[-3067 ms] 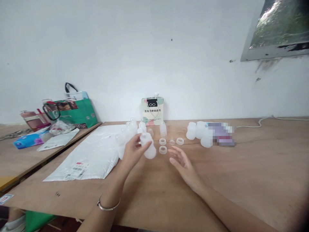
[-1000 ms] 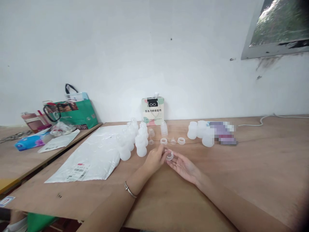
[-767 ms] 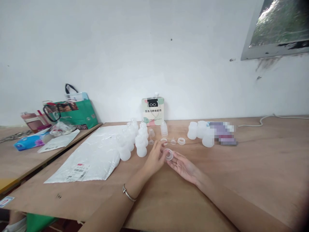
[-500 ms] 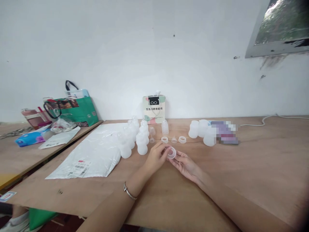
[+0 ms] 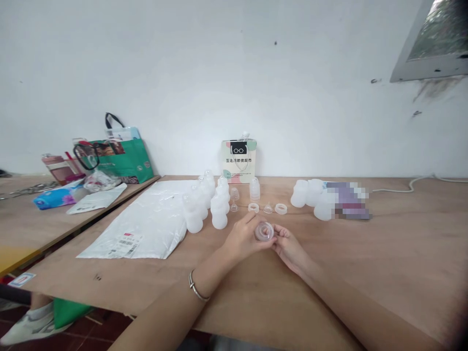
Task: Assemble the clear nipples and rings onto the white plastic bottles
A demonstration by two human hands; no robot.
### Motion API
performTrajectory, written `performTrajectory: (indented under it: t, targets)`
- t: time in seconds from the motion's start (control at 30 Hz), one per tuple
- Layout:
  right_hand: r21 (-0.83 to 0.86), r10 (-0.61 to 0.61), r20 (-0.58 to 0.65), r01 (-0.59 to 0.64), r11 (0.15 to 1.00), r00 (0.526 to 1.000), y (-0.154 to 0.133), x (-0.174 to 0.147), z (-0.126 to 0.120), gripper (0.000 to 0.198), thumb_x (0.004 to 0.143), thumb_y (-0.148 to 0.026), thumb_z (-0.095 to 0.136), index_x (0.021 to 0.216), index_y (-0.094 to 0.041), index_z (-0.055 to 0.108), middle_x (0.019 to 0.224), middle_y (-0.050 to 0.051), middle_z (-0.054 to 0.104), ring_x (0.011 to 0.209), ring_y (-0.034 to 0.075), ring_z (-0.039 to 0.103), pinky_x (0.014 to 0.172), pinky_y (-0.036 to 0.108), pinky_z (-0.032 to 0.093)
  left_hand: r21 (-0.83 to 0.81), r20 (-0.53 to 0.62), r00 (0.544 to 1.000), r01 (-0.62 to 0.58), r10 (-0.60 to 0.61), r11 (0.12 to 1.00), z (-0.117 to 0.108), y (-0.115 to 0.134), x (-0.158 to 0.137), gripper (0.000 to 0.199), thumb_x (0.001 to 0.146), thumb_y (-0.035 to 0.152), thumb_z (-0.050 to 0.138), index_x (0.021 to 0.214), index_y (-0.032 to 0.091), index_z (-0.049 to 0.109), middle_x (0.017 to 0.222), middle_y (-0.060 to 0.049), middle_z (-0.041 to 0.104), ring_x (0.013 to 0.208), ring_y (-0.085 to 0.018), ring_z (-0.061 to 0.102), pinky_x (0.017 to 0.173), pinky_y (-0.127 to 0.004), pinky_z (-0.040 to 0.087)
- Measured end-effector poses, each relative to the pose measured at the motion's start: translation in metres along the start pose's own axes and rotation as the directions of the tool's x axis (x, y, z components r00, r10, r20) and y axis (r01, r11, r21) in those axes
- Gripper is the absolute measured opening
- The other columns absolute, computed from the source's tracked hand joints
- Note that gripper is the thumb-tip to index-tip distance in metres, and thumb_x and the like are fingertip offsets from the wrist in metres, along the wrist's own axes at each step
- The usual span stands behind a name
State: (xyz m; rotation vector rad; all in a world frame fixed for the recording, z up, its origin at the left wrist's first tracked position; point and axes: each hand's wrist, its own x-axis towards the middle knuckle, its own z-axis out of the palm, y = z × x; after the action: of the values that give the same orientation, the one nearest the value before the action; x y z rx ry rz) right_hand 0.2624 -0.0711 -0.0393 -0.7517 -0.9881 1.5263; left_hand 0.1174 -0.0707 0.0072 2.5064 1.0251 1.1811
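Between my two hands is a translucent bottle collar ring (image 5: 264, 231), its round opening facing me; a clear piece that looks like a nipple sits inside it. My left hand (image 5: 242, 236) is closed on the ring's left and lower side. The fingertips of my right hand (image 5: 288, 246) pinch its right edge. Just beyond my hands, two loose collar rings, one being a white ring (image 5: 281, 209), lie beside a clear nipple (image 5: 268, 208). Capped baby bottles (image 5: 219, 214) stand in rows to the left. A stack of clear caps (image 5: 255, 189) is farther back.
White bottle bodies (image 5: 322, 209) sit at the right beside a blurred purple package (image 5: 349, 201). A white plastic mailer (image 5: 146, 219) lies left. A paper bag (image 5: 239, 165) leans on the wall. Another table holds a green bag (image 5: 126, 161). A person's shoe (image 5: 31, 327) shows below.
The ring has been turned so its opening faces me more fully. My left fingers have moved from its opening to its side and underside. The view has shifted slightly.
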Motion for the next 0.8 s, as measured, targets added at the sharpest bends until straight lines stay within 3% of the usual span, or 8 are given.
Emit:
performTrajectory:
  t: [0.27,0.47,0.8]
  targets:
    - [-0.035,0.029,-0.009,-0.029,0.999,1.000,-0.0016,-0.0014,0.0009,0.014,0.057,-0.022,0.073,0.063,-0.017,0.062,0.063,-0.002,0.059,0.060,0.010,0.050,0.060,0.022,0.039,0.015,0.086,0.994,-0.075,0.073,0.997,-0.0057,0.0040,-0.0018,0.027,0.070,0.033,0.063,0.090,0.017,0.056,0.081,-0.002,0.053,0.072,-0.013,0.053,0.062,-0.024,0.044]
    - [-0.003,-0.002,0.008,0.002,1.000,1.000,-0.0008,-0.0022,-0.0007,0.017,0.058,-0.027,0.075,0.064,-0.019,0.061,0.066,-0.002,0.060,0.063,0.011,0.051,0.064,0.024,0.041,0.127,0.045,0.998,-0.055,0.050,0.990,-0.0073,0.0044,-0.0003,0.017,0.074,0.032,0.057,0.079,0.016,0.053,0.082,-0.003,0.049,0.067,-0.012,0.050,0.057,-0.023,0.043]
    - [-0.017,0.021,0.017,-0.021,1.000,1.000,-0.0058,0.0010,-0.0039,0.015,0.060,-0.025,0.074,0.065,-0.017,0.062,0.065,-0.002,0.061,0.062,0.009,0.051,0.062,0.021,0.041,0.027,0.060,0.998,-0.037,0.036,0.999,-0.0097,0.0092,-0.0002,0.022,0.071,0.031,0.061,0.087,0.017,0.056,0.083,-0.003,0.052,0.075,-0.014,0.053,0.064,-0.025,0.045]
